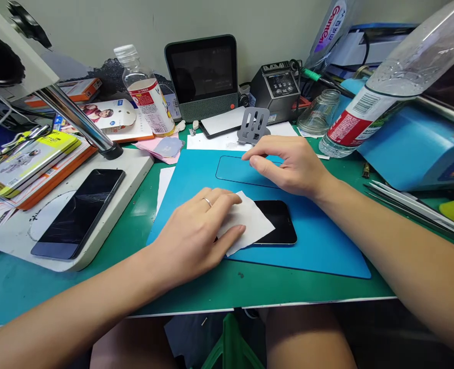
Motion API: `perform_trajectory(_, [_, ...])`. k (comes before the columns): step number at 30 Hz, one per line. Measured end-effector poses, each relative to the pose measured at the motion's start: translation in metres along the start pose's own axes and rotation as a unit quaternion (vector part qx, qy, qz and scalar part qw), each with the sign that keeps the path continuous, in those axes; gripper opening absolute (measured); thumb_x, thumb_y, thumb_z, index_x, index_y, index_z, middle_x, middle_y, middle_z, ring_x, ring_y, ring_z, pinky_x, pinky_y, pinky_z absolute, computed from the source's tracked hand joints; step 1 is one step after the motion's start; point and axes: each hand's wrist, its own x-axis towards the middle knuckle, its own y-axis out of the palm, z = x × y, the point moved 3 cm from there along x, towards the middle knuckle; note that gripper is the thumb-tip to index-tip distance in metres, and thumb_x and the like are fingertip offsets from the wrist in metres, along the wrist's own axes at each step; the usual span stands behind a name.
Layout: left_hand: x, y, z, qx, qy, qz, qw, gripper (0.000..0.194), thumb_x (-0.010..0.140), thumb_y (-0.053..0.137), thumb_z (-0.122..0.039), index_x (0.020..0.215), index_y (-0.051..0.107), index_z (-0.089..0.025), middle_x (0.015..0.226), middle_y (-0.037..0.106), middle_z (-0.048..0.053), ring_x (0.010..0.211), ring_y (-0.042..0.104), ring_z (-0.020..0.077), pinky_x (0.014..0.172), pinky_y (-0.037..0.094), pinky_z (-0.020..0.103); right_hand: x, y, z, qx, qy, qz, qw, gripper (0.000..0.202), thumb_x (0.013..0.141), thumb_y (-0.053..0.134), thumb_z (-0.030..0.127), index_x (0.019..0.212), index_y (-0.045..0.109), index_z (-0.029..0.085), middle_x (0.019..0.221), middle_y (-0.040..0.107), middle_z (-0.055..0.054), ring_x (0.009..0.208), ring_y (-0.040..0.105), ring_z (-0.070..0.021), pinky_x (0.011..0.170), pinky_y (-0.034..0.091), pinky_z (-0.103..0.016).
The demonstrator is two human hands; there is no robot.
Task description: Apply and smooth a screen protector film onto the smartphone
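Note:
My left hand [200, 228], a ring on one finger, lies over a white wipe [252, 225], with the thumb and fingers against it. Under the wipe is a black smartphone [281, 223], face up on a blue mat [319, 246]; its left part is hidden by the wipe and hand. My right hand [288, 164] is over a clear screen protector with a black outline [232, 169], farther back on the mat. Its fingers are loosely bent, thumb and index tips slightly apart, with nothing seen between them. Whether they touch the protector, I cannot tell.
At left, another phone [81, 212] lies on a white stand base [107, 241] with a metal post. Behind the mat are a bottle [150, 97], a smart display [204, 72] and a grey phone holder [253, 125]. A larger bottle [361, 115] and tweezers [422, 207] are at right.

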Motion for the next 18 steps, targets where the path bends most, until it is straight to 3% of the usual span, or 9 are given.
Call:
perform_trajectory(3, [0.001, 0.005, 0.001, -0.016, 0.011, 0.035, 0.999, 0.038, 0.100, 0.054, -0.031, 0.136, 0.052, -0.018, 0.130, 0.064, 0.013, 0.114, 0.059, 0.0284, 0.096, 0.052, 0.046, 0.000, 0.000, 0.000, -0.002, -0.003, 0.000, 1.000, 0.019, 0.092, 0.058, 0.023, 0.086, 0.076, 0.022, 0.085, 0.077, -0.003, 0.078, 0.070, -0.0191, 0.071, 0.054, -0.033])
perform_trajectory(13, [0.006, -0.002, 0.008, -0.046, 0.084, 0.102, 0.990, 0.031, 0.101, 0.050, -0.023, 0.128, 0.062, -0.016, 0.136, 0.063, 0.013, 0.119, 0.059, 0.0273, 0.100, 0.051, 0.046, 0.000, 0.001, -0.001, 0.004, -0.003, 0.003, 1.000, 0.018, 0.091, 0.059, 0.022, 0.085, 0.076, 0.020, 0.084, 0.077, -0.004, 0.077, 0.070, -0.0190, 0.071, 0.053, -0.033])
perform_trajectory(18, [0.005, -0.009, 0.009, -0.091, 0.107, 0.036, 0.989, 0.041, 0.101, 0.053, -0.018, 0.141, 0.052, -0.014, 0.140, 0.062, 0.014, 0.125, 0.058, 0.0246, 0.105, 0.050, 0.043, 0.000, 0.002, 0.000, 0.008, -0.002, 0.002, 1.000, 0.018, 0.091, 0.059, 0.022, 0.084, 0.075, 0.021, 0.084, 0.077, -0.003, 0.077, 0.070, -0.0191, 0.072, 0.053, -0.033])
